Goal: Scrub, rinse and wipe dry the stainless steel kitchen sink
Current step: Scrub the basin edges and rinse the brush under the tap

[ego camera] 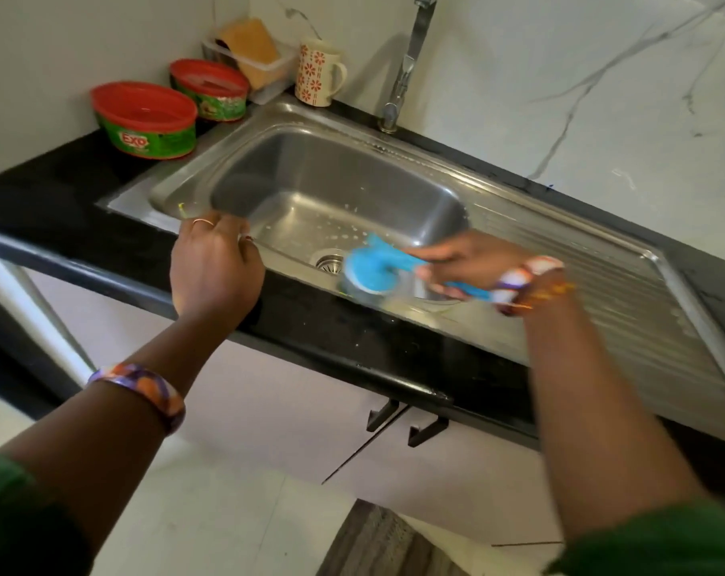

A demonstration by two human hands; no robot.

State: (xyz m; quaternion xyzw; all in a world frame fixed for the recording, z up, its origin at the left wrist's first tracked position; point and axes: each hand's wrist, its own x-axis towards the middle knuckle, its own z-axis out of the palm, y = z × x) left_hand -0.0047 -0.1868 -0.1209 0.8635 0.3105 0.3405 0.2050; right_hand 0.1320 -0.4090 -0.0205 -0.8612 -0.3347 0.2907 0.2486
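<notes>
Where the black counter [82, 193] meets a white marbled wall: a steel sink [560, 284] sits sunk in it, ribbed draining side to the right, tap [410, 60] at its back edge.
Back-left corner of the counter: two red-lidded soap tubs [144, 118], a clear box with a sponge [248, 47], a flowered mug [317, 72].
Left hand [215, 264]: fingers curled over the sink's front-left rim.
Right hand [468, 259]: blurred, wrapped round a blue scrub brush [369, 270] against the basin's front wall, beside the drain [329, 261].
</notes>
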